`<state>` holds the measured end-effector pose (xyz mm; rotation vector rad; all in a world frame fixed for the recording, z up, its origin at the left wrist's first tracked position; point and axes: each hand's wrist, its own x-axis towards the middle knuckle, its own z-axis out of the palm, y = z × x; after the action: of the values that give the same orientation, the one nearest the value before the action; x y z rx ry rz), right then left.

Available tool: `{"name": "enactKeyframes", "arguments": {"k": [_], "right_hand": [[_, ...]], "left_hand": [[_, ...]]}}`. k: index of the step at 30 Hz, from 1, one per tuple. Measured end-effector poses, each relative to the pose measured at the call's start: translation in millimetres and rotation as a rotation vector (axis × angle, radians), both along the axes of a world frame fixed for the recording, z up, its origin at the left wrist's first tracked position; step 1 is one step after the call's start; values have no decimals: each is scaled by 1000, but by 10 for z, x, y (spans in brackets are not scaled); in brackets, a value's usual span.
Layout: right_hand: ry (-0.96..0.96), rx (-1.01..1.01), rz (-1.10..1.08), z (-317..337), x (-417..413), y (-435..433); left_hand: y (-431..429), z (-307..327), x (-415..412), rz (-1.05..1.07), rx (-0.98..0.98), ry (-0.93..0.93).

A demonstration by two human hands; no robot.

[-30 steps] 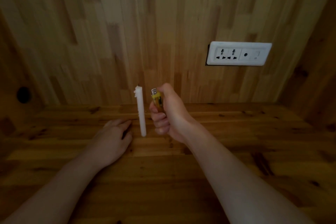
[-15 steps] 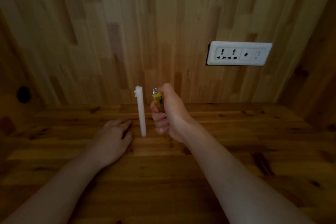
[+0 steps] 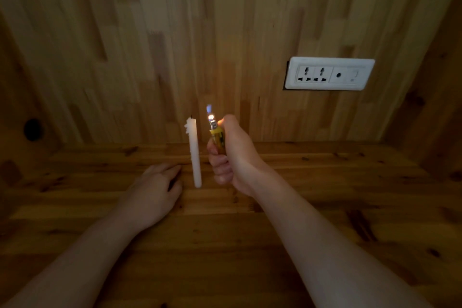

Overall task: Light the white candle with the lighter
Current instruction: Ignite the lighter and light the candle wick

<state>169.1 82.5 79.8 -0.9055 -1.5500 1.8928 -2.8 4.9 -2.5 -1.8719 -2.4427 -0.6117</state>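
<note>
A thin white candle (image 3: 194, 152) stands upright on the wooden table (image 3: 325, 207), with wax drips near its top and a dark unlit wick. My right hand (image 3: 233, 157) grips a yellow lighter (image 3: 218, 138) just right of the candle, thumb on its top. A small flame burns above the lighter, level with the candle's tip and a short gap to its right. My left hand (image 3: 152, 192) rests flat on the table left of the candle's base, fingers apart, holding nothing.
A wooden panel wall rises right behind the candle. A white socket plate (image 3: 329, 73) sits on that wall to the right. A dark round hole (image 3: 32, 129) shows in the wall at the far left.
The lighter now has a flame; earlier it was unlit. Both hands and the candle have stayed in place.
</note>
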Motion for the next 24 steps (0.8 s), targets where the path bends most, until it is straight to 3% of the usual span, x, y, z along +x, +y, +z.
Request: {"name": "enactKeyframes", "arguments": {"k": [24], "right_hand": [[-70, 63, 1, 29, 10, 19]], "left_hand": [[5, 0, -10, -9, -9, 23]]}}
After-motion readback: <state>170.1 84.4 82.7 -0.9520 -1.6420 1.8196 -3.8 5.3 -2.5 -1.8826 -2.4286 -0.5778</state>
